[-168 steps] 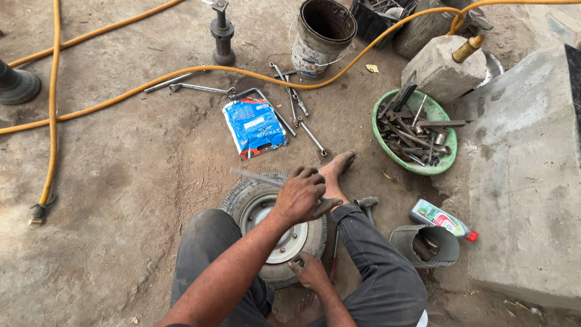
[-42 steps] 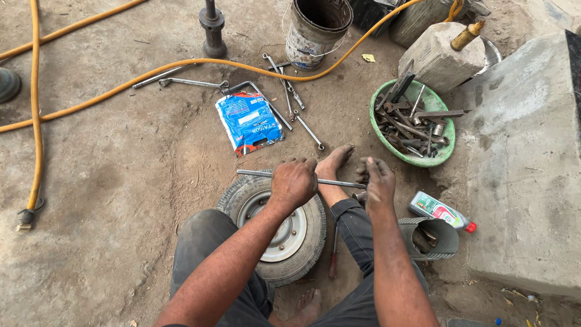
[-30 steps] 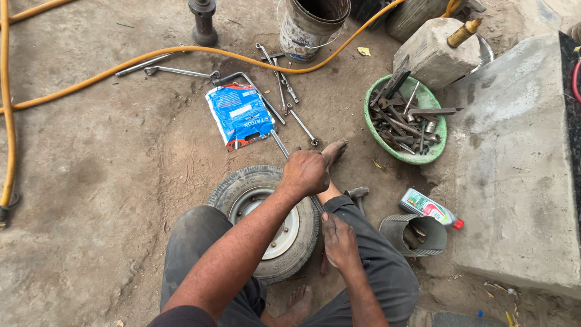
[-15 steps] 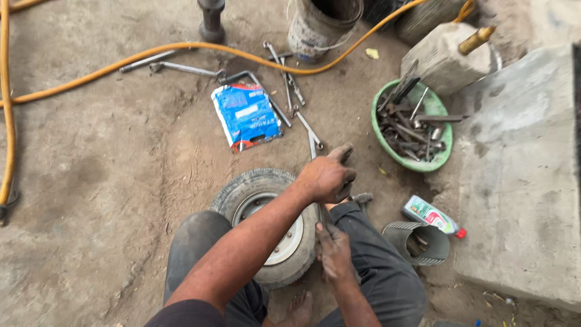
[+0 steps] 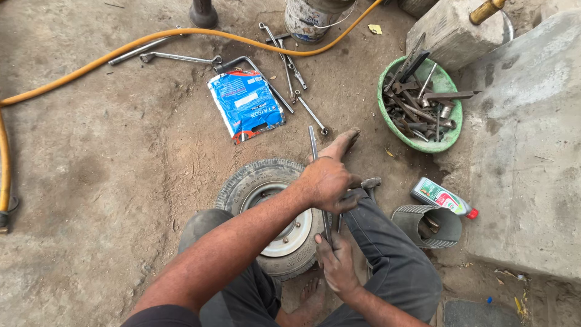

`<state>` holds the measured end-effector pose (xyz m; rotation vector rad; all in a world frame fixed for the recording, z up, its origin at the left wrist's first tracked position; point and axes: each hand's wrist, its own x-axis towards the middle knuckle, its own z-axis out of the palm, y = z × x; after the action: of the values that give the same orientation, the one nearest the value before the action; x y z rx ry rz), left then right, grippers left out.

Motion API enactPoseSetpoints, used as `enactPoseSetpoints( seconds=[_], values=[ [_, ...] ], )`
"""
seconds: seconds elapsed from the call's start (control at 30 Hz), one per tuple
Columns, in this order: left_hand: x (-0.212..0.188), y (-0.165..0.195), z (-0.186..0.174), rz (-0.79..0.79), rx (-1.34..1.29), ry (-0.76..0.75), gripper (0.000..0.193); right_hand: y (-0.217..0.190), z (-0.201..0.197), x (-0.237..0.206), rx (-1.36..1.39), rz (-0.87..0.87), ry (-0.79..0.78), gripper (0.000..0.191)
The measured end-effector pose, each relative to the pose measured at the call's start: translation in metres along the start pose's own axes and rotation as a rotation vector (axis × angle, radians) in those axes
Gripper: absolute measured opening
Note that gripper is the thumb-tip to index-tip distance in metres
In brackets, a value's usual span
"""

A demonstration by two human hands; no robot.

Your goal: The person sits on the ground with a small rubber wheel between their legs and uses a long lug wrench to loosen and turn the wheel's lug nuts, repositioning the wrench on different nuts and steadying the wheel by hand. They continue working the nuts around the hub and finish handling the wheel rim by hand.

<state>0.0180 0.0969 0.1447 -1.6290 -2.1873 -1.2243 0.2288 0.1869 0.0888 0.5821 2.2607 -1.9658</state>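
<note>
A small wheel lies flat on the dirt between my legs, its grey tyre around a pale metal rim. A long thin metal bar runs along the wheel's right side, pointing away from me past my bare foot. My left hand is closed around the middle of the bar at the tyre's far right edge. My right hand grips the bar's near end against the tyre's near right edge. The bar's lower part is hidden by both hands.
A blue packet, loose wrenches and a yellow hose lie beyond the wheel. At right are a green bowl of metal tools, a small bottle, a cut cylinder container, a hammer head and a concrete block.
The bar was held crosswise over the tyre by both hands; it now runs lengthwise along the tyre's right side. My right hand has dropped to its near end.
</note>
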Motion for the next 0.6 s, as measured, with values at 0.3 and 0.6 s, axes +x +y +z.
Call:
enactPoseSetpoints(
  seconds=[0.3, 0.6],
  values=[
    [0.024, -0.024, 0.000, 0.115, -0.091, -0.325, 0.034, 0.003, 0.070, 0.005, 0.107, -0.121, 0.223, 0.022],
    [-0.042, 0.029, 0.029, -0.155, 0.124, 0.358, 0.047, -0.014, 0.057, -0.027, 0.096, 0.078, 0.252, 0.018]
  ],
)
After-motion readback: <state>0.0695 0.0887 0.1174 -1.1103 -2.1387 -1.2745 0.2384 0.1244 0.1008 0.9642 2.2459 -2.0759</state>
